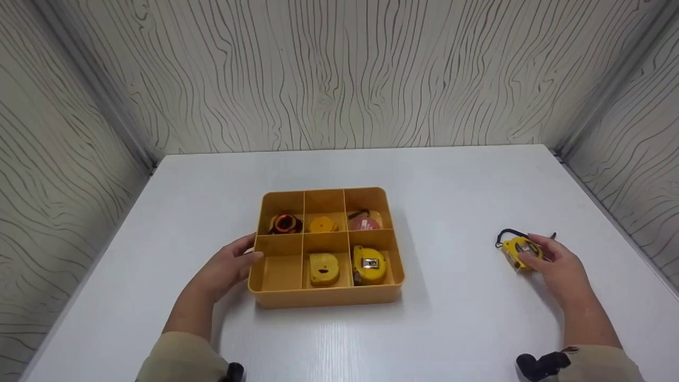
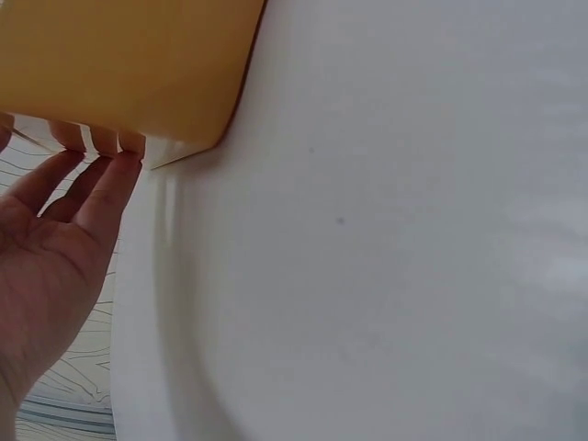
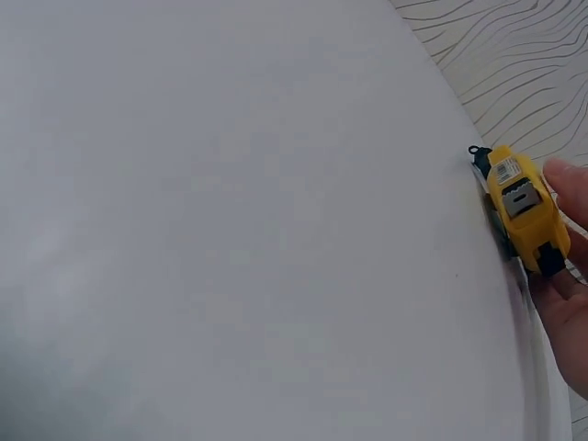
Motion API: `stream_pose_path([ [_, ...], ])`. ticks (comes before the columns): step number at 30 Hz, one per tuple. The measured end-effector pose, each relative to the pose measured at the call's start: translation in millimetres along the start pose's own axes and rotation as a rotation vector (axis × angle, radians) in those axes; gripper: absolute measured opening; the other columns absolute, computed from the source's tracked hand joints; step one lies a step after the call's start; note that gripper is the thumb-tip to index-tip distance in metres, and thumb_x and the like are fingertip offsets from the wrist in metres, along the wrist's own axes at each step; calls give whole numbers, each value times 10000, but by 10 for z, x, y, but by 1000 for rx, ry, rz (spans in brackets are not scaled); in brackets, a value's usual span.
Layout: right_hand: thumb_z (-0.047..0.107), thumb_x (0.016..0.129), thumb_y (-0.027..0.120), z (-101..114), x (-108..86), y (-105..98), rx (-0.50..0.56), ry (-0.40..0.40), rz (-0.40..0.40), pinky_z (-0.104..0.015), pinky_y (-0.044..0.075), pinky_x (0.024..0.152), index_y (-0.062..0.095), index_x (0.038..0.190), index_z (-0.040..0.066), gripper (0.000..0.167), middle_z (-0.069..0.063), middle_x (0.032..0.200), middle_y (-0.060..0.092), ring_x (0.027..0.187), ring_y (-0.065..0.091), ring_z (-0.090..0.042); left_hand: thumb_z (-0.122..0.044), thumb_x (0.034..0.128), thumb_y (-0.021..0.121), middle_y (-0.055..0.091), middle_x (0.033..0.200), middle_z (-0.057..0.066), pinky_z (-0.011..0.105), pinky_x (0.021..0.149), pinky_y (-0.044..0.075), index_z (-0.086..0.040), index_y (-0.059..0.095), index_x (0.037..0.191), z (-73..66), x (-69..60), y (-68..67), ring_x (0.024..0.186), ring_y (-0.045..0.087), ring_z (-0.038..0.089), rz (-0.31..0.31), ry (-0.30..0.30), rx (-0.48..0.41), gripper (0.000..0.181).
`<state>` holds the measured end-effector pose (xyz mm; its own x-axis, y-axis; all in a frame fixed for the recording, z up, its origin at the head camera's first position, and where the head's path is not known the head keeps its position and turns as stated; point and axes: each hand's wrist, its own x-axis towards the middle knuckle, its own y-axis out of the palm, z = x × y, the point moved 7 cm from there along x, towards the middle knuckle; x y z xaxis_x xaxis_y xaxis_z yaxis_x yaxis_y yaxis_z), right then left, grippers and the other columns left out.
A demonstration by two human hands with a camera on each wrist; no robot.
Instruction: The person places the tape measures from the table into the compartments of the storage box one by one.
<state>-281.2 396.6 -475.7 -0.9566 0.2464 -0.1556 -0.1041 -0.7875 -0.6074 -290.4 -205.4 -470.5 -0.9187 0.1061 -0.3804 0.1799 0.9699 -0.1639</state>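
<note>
A yellow-orange box (image 1: 329,297) with several compartments stands on the white table. My left hand (image 1: 225,270) rests against its left side, thumb at the rim; in the left wrist view its fingertips touch the outer wall. Off to the right, my right hand (image 1: 565,270) grips a yellow tape measure (image 1: 513,253) between thumb and fingers, with a dark cord looping from it. The right wrist view shows the tape measure's (image 3: 528,216) edge, with a sticker and a metal tape end. The hand's far fingers are partly hidden there.
Inside the box's front row lie a pale yellow tape measure (image 1: 324,269) and a larger yellow one (image 1: 370,264). Its back row holds an orange-black tape measure (image 1: 286,224), an orange round item (image 1: 322,224) and a reddish round item (image 1: 365,222). Patterned walls (image 1: 329,79) enclose the table.
</note>
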Motion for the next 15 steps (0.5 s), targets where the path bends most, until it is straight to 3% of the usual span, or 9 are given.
stream_pose_path([
  [9,487,793,642,-40,-11,69,16,15,42,-541,266,1034,150,1461,84,923,-259,1468,166,1307,219,-441,-349,831,645,308,1452,-49,427,1019,354,-275,380,1387,16,3,-17,1327,311,205,-5,-5,7,620],
  [15,474,798,646,-13,-42,86,-106,-64,15,-572,285,1006,96,1455,23,968,-346,1406,177,1254,248,-494,-341,834,640,322,1446,-33,427,1024,347,-257,399,1376,6,-12,-12,1304,354,209,1,24,-1,599],
])
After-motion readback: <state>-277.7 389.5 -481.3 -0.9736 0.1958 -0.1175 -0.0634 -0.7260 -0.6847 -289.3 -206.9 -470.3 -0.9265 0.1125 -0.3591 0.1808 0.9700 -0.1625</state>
